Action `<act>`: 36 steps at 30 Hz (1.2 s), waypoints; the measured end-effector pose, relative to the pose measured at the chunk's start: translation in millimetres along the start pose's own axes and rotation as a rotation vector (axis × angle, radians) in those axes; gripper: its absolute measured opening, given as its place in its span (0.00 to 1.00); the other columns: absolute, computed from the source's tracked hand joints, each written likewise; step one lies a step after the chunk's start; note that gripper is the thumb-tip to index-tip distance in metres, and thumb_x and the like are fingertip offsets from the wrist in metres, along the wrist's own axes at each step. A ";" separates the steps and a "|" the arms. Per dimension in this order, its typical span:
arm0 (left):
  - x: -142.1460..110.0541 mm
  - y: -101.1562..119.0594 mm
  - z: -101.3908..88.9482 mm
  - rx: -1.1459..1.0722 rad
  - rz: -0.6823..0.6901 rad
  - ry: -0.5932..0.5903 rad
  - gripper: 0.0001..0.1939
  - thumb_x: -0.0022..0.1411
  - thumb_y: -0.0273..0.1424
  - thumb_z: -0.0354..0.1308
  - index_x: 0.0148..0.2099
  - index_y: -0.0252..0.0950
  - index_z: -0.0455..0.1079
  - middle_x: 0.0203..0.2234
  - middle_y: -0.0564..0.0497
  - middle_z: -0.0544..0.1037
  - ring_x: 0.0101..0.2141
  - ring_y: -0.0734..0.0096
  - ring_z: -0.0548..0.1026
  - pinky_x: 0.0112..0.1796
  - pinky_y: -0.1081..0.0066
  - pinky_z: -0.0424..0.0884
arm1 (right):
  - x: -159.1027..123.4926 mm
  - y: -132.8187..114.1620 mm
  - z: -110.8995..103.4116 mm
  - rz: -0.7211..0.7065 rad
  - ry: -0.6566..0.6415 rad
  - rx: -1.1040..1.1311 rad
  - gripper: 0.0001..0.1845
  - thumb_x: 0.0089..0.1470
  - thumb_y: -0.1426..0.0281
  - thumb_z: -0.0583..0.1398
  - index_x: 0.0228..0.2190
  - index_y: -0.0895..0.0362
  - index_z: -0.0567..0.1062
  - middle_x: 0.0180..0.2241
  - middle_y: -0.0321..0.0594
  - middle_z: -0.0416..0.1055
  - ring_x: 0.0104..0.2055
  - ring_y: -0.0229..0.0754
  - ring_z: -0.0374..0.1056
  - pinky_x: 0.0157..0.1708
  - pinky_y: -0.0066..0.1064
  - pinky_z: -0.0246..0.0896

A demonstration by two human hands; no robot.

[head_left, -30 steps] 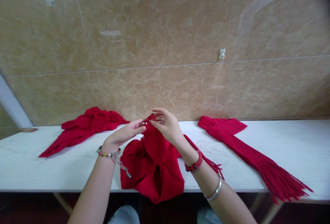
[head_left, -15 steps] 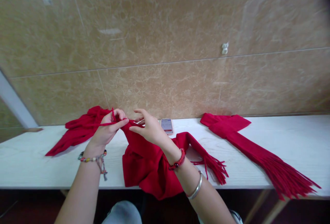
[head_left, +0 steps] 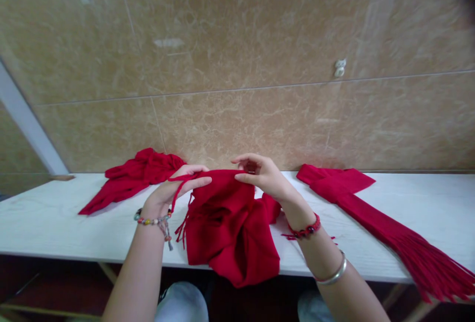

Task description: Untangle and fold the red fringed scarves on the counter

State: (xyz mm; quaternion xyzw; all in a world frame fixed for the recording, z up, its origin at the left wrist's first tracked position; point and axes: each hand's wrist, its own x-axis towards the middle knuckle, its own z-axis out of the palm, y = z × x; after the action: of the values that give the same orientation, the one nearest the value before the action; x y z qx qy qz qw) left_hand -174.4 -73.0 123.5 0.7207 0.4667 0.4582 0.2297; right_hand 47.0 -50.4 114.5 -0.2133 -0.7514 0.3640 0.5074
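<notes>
The red scarf (head_left: 233, 248) being handled sits at lower centre of the frame, bunched on the desk (head_left: 96, 238) and drooping past its front edge; its lifted edge runs left to right, straight between the two hands, cloth hanging below; the left hand (head_left: 163, 194) grips the left end of that edge, fringe strands trailing over it; the right hand (head_left: 270, 177) lies at the other end, thumb against the cloth, fingers curled behind, whether pinching I cannot tell; both touch it, so neither is nearer.
</notes>
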 end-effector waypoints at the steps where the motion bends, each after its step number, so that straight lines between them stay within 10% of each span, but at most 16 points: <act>1: 1.3 0.9 1.7 -0.066 -0.017 -0.014 0.16 0.45 0.41 0.62 0.34 0.37 0.70 0.28 0.53 0.73 0.31 0.66 0.71 0.32 0.71 0.68 | -1.7 -1.4 0.0 0.007 -0.020 -0.006 0.16 0.41 0.69 0.62 0.37 0.57 0.72 0.27 0.35 0.68 0.29 0.34 0.63 0.30 0.28 0.60; 8: 14.5 10.1 17.6 -0.334 0.053 0.198 0.14 0.49 0.41 0.60 0.34 0.37 0.67 0.28 0.53 0.72 0.34 0.67 0.70 0.35 0.73 0.66 | -4.6 11.6 -1.2 0.129 -0.220 -0.315 0.08 0.46 0.67 0.57 0.26 0.59 0.73 0.23 0.34 0.68 0.26 0.35 0.61 0.27 0.28 0.56; 15: 13.2 -30.8 25.4 -0.366 -0.013 0.399 0.18 0.51 0.46 0.56 0.33 0.35 0.65 0.22 0.55 0.69 0.26 0.72 0.68 0.28 0.76 0.63 | -23.0 44.3 -7.5 0.204 -0.211 -0.419 0.12 0.49 0.65 0.55 0.21 0.60 0.71 0.20 0.33 0.65 0.23 0.34 0.58 0.24 0.27 0.53; 23: -13.6 -70.9 36.8 -0.227 -0.039 0.373 0.16 0.52 0.45 0.55 0.27 0.36 0.64 0.21 0.55 0.68 0.27 0.71 0.66 0.30 0.74 0.63 | -34.7 39.5 -19.5 0.169 0.118 -0.591 0.13 0.49 0.64 0.54 0.24 0.59 0.73 0.22 0.37 0.70 0.25 0.37 0.62 0.26 0.28 0.55; 30: 37.3 -19.3 39.0 -0.306 0.110 0.496 0.12 0.53 0.40 0.54 0.29 0.35 0.66 0.22 0.56 0.68 0.28 0.75 0.66 0.30 0.78 0.62 | -13.2 19.7 -53.5 0.077 0.454 -0.494 0.15 0.47 0.60 0.55 0.26 0.59 0.73 0.25 0.41 0.71 0.28 0.39 0.65 0.26 0.28 0.58; 36: 46.0 -8.6 37.8 -0.365 0.030 0.422 0.12 0.52 0.40 0.54 0.31 0.36 0.67 0.22 0.55 0.70 0.30 0.71 0.69 0.30 0.76 0.64 | -15.0 7.4 -69.3 0.126 -0.073 -0.575 0.14 0.48 0.60 0.57 0.26 0.59 0.75 0.25 0.37 0.72 0.27 0.37 0.64 0.26 0.27 0.57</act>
State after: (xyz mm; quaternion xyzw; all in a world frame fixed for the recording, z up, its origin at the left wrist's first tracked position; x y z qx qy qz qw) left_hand -138.6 -24.7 119.6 0.5629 0.4033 0.6780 0.2465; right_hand 116.2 -33.1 115.1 -0.3811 -0.8268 0.1744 0.3752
